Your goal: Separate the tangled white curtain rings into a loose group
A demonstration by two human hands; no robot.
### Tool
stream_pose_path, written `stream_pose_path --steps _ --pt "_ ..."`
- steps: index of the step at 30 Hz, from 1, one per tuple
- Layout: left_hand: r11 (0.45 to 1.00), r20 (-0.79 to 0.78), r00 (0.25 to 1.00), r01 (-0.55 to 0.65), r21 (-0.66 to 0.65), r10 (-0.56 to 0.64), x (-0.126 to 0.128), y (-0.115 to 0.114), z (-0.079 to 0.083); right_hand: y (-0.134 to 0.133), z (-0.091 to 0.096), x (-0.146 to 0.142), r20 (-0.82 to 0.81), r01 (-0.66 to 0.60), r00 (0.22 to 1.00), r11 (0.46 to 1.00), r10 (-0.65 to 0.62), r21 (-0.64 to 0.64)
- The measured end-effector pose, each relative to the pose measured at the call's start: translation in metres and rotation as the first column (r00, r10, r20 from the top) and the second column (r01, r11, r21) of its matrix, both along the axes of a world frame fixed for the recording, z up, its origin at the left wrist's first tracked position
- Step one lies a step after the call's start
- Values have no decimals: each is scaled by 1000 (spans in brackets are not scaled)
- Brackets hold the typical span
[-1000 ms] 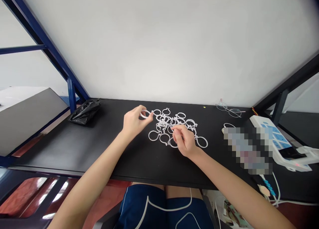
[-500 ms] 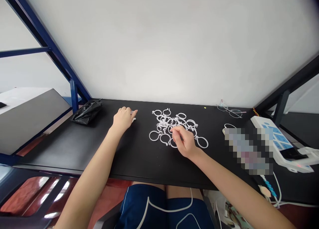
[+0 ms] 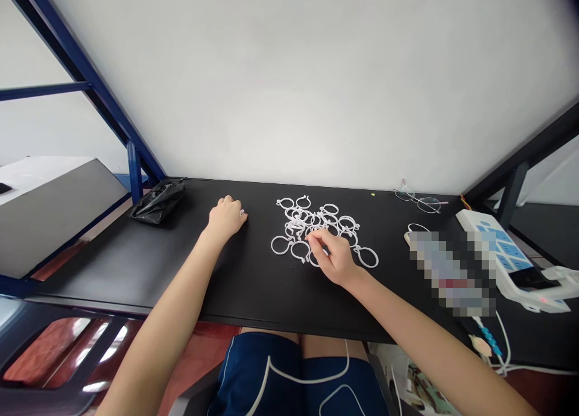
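Note:
White plastic curtain rings [image 3: 280, 245] with small eyelets lie in a loose, overlapping heap on the black table [image 3: 262, 295]. To the left of the heap, my left hand [image 3: 227, 218] rests low over the tabletop, fingers curled. A small white bit of a ring [image 3: 242, 211] shows at its fingertips; the rest of it is hidden under the hand. My right hand [image 3: 333, 256] is over the near side of the heap, thumb and index finger pinched together. Whether a ring is between them cannot be made out.
A crumpled black plastic bag [image 3: 159, 202] lies at the table's left back. Eyeglasses [image 3: 416, 199] are at the right back. Right of the heap lie a blurred-out phone-like object [image 3: 447, 274], a white power strip [image 3: 506, 253] and cables. A pale wall [image 3: 289, 90] rises behind.
My left hand has turned or settled slightly, so less of the white ring shows beneath its fingers. My right hand stays over the heap, its pinched fingers shifted only slightly.

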State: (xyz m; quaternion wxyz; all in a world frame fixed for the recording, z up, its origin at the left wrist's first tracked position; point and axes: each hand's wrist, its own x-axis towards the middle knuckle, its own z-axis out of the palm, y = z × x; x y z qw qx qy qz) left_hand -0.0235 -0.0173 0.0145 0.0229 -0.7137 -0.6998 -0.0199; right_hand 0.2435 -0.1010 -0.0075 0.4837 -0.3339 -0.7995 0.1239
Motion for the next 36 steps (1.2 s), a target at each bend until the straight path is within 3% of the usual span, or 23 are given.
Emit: stream_pose_path --steps 10,17,26,36 --pt "998 39 999 26 -53 -24 -8 5 -2 -1 2 0 -1 -6 1000 1000 6 -12" --pt "983 193 970 164 -88 -145 -16 7 0 -1 2 -1 -9 -19 1000 1000 19 -13" --pt "979 334 923 206 -13 -190 -22 18 -11 -1 2 -1 -9 -23 1000 1000 23 -8" --pt "974 467 861 225 8 -202 -16 14 -3 -3 3 -3 -15 -39 999 999 39 17"
